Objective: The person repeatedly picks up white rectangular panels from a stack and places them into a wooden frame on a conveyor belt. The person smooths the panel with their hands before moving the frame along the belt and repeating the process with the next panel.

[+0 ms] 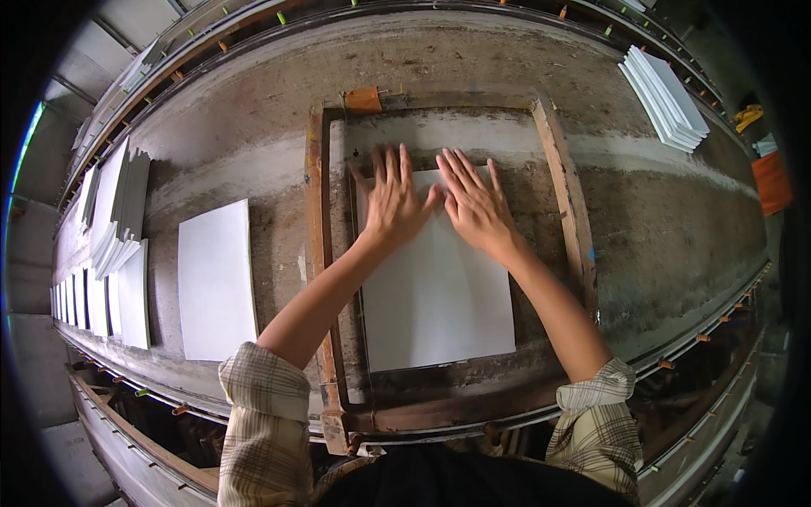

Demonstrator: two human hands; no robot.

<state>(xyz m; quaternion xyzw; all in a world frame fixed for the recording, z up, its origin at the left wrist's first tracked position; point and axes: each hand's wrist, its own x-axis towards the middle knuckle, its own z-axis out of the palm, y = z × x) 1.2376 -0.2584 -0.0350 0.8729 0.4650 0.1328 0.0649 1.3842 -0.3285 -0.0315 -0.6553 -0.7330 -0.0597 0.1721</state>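
A white rectangular sheet (pixel 439 296) lies inside a worn wooden frame (pixel 562 182) on the long table. Across the sheet's far left part rests my left hand (pixel 395 198), palm down with fingers stretched past its far edge. My right hand (pixel 475 203) lies flat at the far right part, its fingers spread and also reaching over that edge. The two thumbs come close together near the middle. Neither hand grips anything; my palms hide part of the sheet's far end.
Left of the frame lies another white sheet (pixel 217 283), with stacks of white sheets (pixel 127 198) farther left. A white stack (pixel 663 100) sits at the far right. Orange tape (pixel 363 100) marks the frame's far left corner. Rails with small coloured pegs (pixel 667 365) run along the table edges.
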